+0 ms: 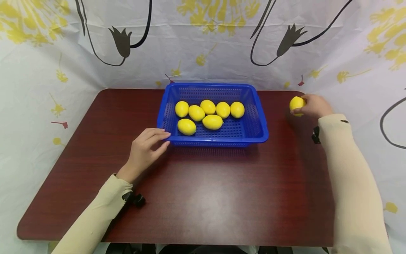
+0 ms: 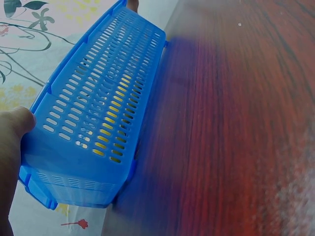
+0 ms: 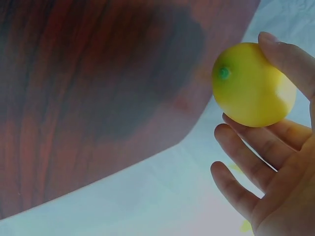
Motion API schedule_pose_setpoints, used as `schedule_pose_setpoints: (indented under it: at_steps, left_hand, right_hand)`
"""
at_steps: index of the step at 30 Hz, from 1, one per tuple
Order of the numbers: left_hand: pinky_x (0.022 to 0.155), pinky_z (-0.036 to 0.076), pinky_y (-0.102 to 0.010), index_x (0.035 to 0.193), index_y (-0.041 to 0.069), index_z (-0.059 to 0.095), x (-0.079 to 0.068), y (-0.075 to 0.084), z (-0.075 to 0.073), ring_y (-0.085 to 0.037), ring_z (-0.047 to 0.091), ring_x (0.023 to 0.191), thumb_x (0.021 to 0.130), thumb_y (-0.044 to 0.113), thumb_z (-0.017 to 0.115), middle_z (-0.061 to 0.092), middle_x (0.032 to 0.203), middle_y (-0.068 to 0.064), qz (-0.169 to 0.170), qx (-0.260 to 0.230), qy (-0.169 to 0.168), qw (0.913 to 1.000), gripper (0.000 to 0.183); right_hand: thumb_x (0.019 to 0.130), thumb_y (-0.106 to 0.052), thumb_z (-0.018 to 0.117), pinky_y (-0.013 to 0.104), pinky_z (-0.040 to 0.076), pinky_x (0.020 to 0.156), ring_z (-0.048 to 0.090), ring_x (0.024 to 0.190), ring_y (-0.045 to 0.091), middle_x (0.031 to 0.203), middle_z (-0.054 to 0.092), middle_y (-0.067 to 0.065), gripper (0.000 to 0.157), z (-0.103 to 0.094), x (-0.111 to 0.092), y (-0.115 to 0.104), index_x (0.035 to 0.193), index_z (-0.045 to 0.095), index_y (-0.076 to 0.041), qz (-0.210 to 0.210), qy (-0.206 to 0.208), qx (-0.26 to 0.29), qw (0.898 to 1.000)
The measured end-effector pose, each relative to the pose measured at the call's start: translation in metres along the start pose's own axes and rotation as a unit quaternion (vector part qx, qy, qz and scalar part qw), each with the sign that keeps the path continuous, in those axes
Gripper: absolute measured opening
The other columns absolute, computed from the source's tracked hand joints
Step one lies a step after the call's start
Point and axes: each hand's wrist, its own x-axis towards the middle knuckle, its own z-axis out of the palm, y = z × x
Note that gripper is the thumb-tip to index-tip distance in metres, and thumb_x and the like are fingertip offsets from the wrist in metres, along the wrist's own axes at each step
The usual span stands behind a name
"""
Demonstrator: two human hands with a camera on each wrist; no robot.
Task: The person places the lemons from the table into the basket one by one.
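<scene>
My right hand (image 1: 317, 106) pinches a yellow lemon (image 1: 297, 105) above the table's far right corner. In the right wrist view, thumb and fingers hold this lemon (image 3: 253, 86), its greenish tip facing away from the palm. My left hand (image 1: 144, 150) grips the near left corner of a blue plastic basket (image 1: 215, 142), fingers over the rim and thumb at the front. The left wrist view shows the thumb (image 2: 20, 120) against the slotted basket wall (image 2: 74, 162). Several lemons (image 1: 213, 122) lie inside the basket, mostly towards its left and middle.
The dark red-brown wooden table (image 1: 203, 197) has rounded corners. Behind it and at both sides hangs a white cloth (image 1: 209, 53) with yellow and grey flower prints. The basket stands near the table's back edge.
</scene>
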Motion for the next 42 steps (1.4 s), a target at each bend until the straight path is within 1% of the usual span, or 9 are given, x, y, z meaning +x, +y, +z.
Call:
schedule_pose_setpoints:
  at_steps: [7,12,21,29,32,34,37,40,42]
  left_hand:
    - [0.095,0.056,-0.039,0.108,0.009,0.077,0.0,0.0,0.0,-0.025,0.067,0.105,0.078,0.009,0.082,0.076,0.105,-0.008,-0.004,0.002,-0.002,1.0,0.03]
    - [0.096,0.056,-0.038,0.108,0.009,0.076,0.001,0.001,-0.001,-0.025,0.067,0.106,0.078,0.01,0.082,0.076,0.105,-0.008,-0.003,0.002,-0.003,1.0,0.03]
    - [0.105,0.048,-0.02,0.108,0.01,0.076,0.0,0.001,-0.001,-0.024,0.067,0.107,0.08,0.013,0.08,0.076,0.107,-0.007,-0.003,0.002,-0.004,1.0,0.029]
    - [0.106,0.047,-0.02,0.109,0.01,0.076,0.0,0.002,-0.001,-0.023,0.067,0.107,0.079,0.011,0.081,0.076,0.107,-0.007,-0.005,0.005,-0.005,1.0,0.03]
    - [0.104,0.05,-0.024,0.108,0.01,0.076,0.0,0.001,-0.001,-0.024,0.067,0.107,0.079,0.012,0.081,0.076,0.107,-0.007,-0.005,0.003,-0.004,1.0,0.029]
    - [0.102,0.052,-0.029,0.108,0.01,0.076,-0.001,0.001,0.0,-0.024,0.067,0.107,0.079,0.012,0.082,0.076,0.107,-0.007,-0.007,0.002,-0.004,1.0,0.03]
    - [0.1,0.054,-0.034,0.108,0.01,0.076,-0.001,0.001,0.0,-0.024,0.067,0.107,0.079,0.013,0.082,0.076,0.107,-0.007,-0.007,0.002,-0.005,1.0,0.03]
    - [0.101,0.053,-0.032,0.108,0.01,0.076,0.0,0.001,0.0,-0.024,0.066,0.108,0.08,0.013,0.081,0.076,0.107,-0.007,-0.006,0.002,-0.005,1.0,0.029]
    - [0.103,0.051,-0.028,0.108,0.01,0.076,0.0,0.001,0.0,-0.024,0.066,0.107,0.08,0.013,0.081,0.076,0.107,-0.008,-0.004,0.001,-0.004,1.0,0.029]
  right_hand:
    - [0.085,-0.043,0.073,0.04,0.042,0.067,0.054,0.084,0.036,0.101,0.063,0.027,0.064,-0.016,-0.003,-0.012,0.121,0.055,0.007,-0.008,0.007,-0.013,1.0]
    - [0.084,-0.046,0.074,0.037,0.042,0.065,0.055,0.087,0.037,0.105,0.064,0.028,0.07,-0.029,-0.004,-0.02,0.127,0.055,0.006,-0.012,0.0,-0.032,0.999]
    - [0.081,-0.051,0.076,0.034,0.04,0.062,0.056,0.086,0.035,0.098,0.066,0.025,0.076,-0.049,-0.003,-0.034,0.127,0.057,0.006,-0.017,-0.007,-0.044,0.999]
    - [0.08,-0.055,0.074,0.042,0.046,0.071,0.058,0.097,0.041,0.117,0.063,0.033,0.085,-0.054,-0.001,-0.044,0.133,0.054,0.008,-0.027,-0.005,-0.064,0.998]
    - [0.082,-0.058,0.071,0.047,0.049,0.076,0.058,0.098,0.041,0.119,0.063,0.033,0.085,-0.052,-0.001,-0.051,0.133,0.054,0.008,-0.032,-0.009,-0.078,0.996]
    - [0.082,-0.058,0.07,0.046,0.048,0.074,0.058,0.095,0.039,0.115,0.065,0.03,0.08,-0.05,-0.002,-0.056,0.129,0.057,0.005,-0.036,-0.012,-0.082,0.996]
    - [0.083,-0.058,0.07,0.039,0.045,0.066,0.057,0.085,0.033,0.096,0.068,0.021,0.069,-0.049,-0.001,-0.065,0.116,0.063,0.002,-0.044,-0.013,-0.083,0.996]
    - [0.082,-0.059,0.07,0.033,0.038,0.06,0.053,0.076,0.027,0.079,0.062,0.01,0.062,-0.05,-0.002,-0.075,0.103,0.064,-0.001,-0.05,-0.012,-0.085,0.995]
    - [0.082,-0.061,0.07,0.032,0.038,0.06,0.053,0.074,0.025,0.078,0.062,0.008,0.062,-0.051,-0.002,-0.082,0.102,0.063,-0.002,-0.056,-0.01,-0.091,0.994]
